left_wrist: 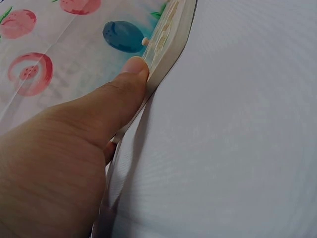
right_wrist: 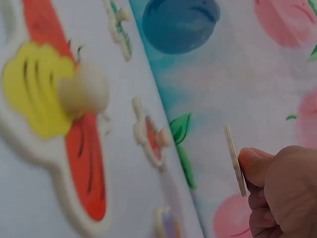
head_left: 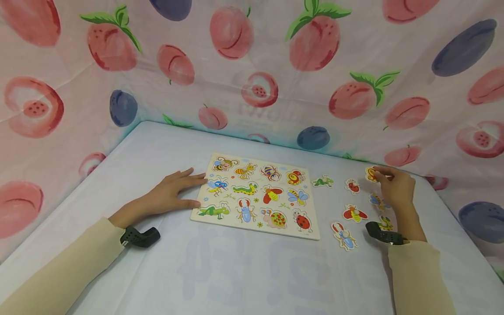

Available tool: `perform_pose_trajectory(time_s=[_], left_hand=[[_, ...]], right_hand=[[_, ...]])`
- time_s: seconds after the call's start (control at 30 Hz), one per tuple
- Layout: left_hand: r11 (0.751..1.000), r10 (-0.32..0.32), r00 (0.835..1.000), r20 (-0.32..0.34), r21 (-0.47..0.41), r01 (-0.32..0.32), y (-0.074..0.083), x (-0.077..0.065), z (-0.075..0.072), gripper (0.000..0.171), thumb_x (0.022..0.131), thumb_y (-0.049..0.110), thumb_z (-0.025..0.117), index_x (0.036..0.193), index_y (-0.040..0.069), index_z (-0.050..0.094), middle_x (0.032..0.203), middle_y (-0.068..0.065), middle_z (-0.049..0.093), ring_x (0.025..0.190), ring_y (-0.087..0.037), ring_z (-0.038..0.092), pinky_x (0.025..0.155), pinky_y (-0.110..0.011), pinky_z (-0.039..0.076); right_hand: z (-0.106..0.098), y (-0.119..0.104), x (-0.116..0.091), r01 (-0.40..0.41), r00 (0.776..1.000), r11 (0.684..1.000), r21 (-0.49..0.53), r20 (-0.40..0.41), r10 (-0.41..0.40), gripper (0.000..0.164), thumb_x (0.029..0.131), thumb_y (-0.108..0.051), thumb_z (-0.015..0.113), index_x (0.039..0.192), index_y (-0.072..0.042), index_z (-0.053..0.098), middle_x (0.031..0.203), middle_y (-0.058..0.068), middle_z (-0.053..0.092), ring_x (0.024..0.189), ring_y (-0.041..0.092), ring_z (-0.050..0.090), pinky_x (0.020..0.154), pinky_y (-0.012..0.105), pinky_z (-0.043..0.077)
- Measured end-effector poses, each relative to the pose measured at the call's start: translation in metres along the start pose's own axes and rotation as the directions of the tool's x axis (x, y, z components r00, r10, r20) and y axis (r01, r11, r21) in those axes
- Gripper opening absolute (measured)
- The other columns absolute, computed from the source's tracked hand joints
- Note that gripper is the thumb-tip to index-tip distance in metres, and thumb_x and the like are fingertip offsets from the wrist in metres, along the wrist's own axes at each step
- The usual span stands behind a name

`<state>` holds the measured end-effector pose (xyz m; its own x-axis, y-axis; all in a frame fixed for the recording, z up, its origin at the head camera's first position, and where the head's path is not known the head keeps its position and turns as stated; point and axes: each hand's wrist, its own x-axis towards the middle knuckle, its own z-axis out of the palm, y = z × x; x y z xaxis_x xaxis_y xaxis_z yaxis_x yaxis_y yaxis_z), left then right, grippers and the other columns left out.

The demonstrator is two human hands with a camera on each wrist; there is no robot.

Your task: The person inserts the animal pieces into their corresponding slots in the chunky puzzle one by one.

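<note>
A yellow puzzle piece is up at the far right of the counter, pinched by the right hand, a ladybug piece lying to its left, while the left hand, fingers outstretched, touches the insect board's left edge.

I see the puzzle board on the surface, left fingers touching its left edge, loose pieces to its right, right fingers behind most of those, cloth behind everything.
</note>
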<state>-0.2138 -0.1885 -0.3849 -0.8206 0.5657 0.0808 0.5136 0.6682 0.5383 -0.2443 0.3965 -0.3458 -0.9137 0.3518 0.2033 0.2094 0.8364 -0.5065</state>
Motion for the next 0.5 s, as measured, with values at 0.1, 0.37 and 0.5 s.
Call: perform_pose_trajectory(time_s=[0.1, 0.37, 0.5], left_hand=[[1.0, -0.001, 1.0, 0.0, 0.004, 0.001, 0.0, 0.0, 0.0, 0.071, 0.083, 0.049, 0.069, 0.143, 0.018, 0.047, 0.151, 0.001, 0.036, 0.144, -0.032, 0.013, 0.112, -0.056, 0.008], [1.0, -0.014, 1.0, 0.002, 0.003, 0.014, 0.001, 0.0, 0.0, 0.072, 0.083, 0.05, 0.069, 0.143, 0.018, 0.047, 0.151, 0.001, 0.036, 0.144, -0.033, 0.013, 0.111, -0.058, 0.008], [1.0, -0.021, 1.0, 0.006, -0.002, 0.021, 0.001, 0.0, 0.0, 0.072, 0.083, 0.052, 0.068, 0.144, 0.019, 0.046, 0.151, 0.002, 0.036, 0.144, -0.032, 0.012, 0.111, -0.058, 0.008]], right_hand=[[-0.005, -0.008, -0.001, 0.05, 0.999, 0.999, 0.019, 0.0, -0.05, 0.039, 0.101, -0.029, 0.048, 0.126, -0.002, 0.062, 0.118, 0.023, 0.06, 0.098, 0.035, 0.048, 0.071, 0.037, 0.04], [-0.013, -0.029, -0.006, 0.122, 0.992, 0.991, 0.049, 0.027, -0.124, 0.04, 0.101, -0.032, 0.048, 0.124, -0.002, 0.062, 0.115, 0.021, 0.06, 0.094, 0.034, 0.051, 0.074, 0.039, 0.042], [-0.016, -0.036, -0.009, 0.135, 0.99, 0.989, 0.051, 0.04, -0.138, 0.039, 0.101, -0.031, 0.049, 0.125, -0.003, 0.061, 0.115, 0.021, 0.06, 0.094, 0.033, 0.052, 0.074, 0.039, 0.043]])
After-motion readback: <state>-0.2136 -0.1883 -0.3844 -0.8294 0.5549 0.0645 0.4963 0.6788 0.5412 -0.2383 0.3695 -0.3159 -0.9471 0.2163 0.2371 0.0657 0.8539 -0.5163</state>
